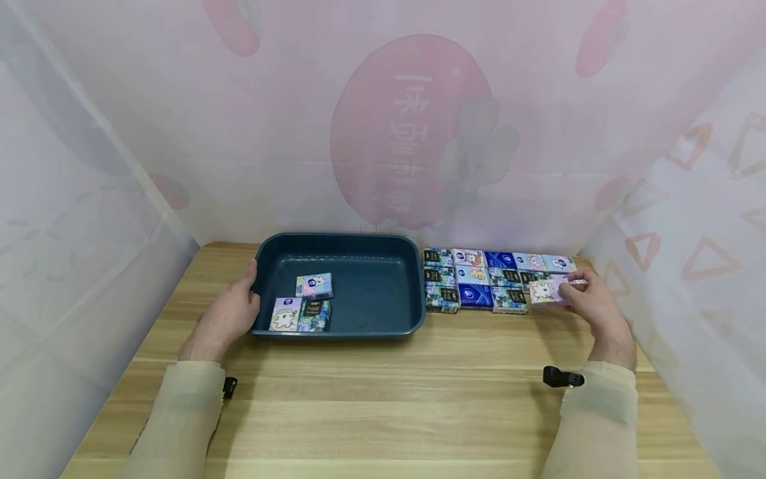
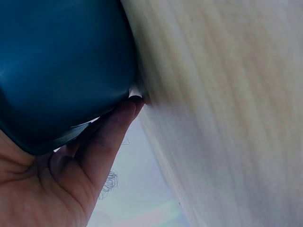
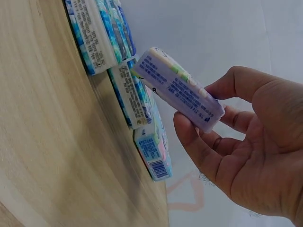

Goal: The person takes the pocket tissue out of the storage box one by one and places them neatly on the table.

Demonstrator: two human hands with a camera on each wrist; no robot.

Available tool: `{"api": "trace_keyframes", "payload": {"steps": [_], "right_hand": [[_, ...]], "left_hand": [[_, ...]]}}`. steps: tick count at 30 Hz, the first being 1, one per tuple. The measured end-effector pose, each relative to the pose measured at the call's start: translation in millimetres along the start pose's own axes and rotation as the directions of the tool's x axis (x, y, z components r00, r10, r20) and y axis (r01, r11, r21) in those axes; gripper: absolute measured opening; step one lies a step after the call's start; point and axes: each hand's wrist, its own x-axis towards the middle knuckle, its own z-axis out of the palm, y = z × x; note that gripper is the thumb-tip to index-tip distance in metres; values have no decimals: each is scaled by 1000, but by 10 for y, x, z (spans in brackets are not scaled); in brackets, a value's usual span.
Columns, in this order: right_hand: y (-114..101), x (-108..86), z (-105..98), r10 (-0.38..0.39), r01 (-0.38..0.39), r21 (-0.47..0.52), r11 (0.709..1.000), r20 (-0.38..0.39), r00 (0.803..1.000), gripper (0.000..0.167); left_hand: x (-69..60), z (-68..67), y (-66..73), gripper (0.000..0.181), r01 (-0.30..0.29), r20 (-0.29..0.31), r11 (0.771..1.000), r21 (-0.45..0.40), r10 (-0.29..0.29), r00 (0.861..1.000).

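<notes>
At the left end of the dark teal plastic bin (image 1: 383, 326), my left hand (image 1: 230, 313) rests against the outer wall. In the left wrist view its fingers (image 2: 111, 137) lie fairly straight along the outside of the wall, down near the tabletop. My right hand (image 1: 595, 306) pinches a lilac pocket tissue pack (image 1: 546, 291) between thumb and fingers. The right wrist view shows this pack (image 3: 182, 90) tilted and held above the table. Inside the bin lie a light-blue tissue pack (image 1: 314, 285), a lilac one (image 1: 285, 314) and a dark floral one (image 1: 314, 315).
Right of the bin, several tissue packs lie in rows, among them a blue one (image 1: 475, 296) and a dark floral one (image 1: 509, 299). The wooden table (image 1: 383, 412) meets a pink printed curtain (image 1: 287, 166) at the back. White cloth (image 1: 60, 266) hangs at the sides.
</notes>
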Motion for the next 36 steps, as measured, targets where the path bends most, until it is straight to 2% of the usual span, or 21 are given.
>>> {"api": "trace_keyframes", "payload": {"steps": [10,16,25,31,35,36], "right_hand": [[47,26,-8,41,-40,-96,995,8,999,45],[42,28,2,71,-65,-156,986,36,997,51],[126,76,-3,84,-76,-236,969,23,996,52],[370,261,9,91,-83,-165,983,41,995,45],[328,236,68,129,-124,-141,982,28,991,38],[246,186,88,154,-148,-149,978,25,988,37]], "left_hand": [[4,-10,-2,78,17,11,1000,-1,-17,1000],[56,34,-89,81,22,7,1000,-10,-22,1000],[0,-3,10,78,26,25,1000,-1,-26,999],[1,6,12,77,32,18,999,13,-33,999],[-12,3,27,77,30,17,1000,6,-30,999],[-16,1,31,77,28,18,1000,5,-28,999]]}}
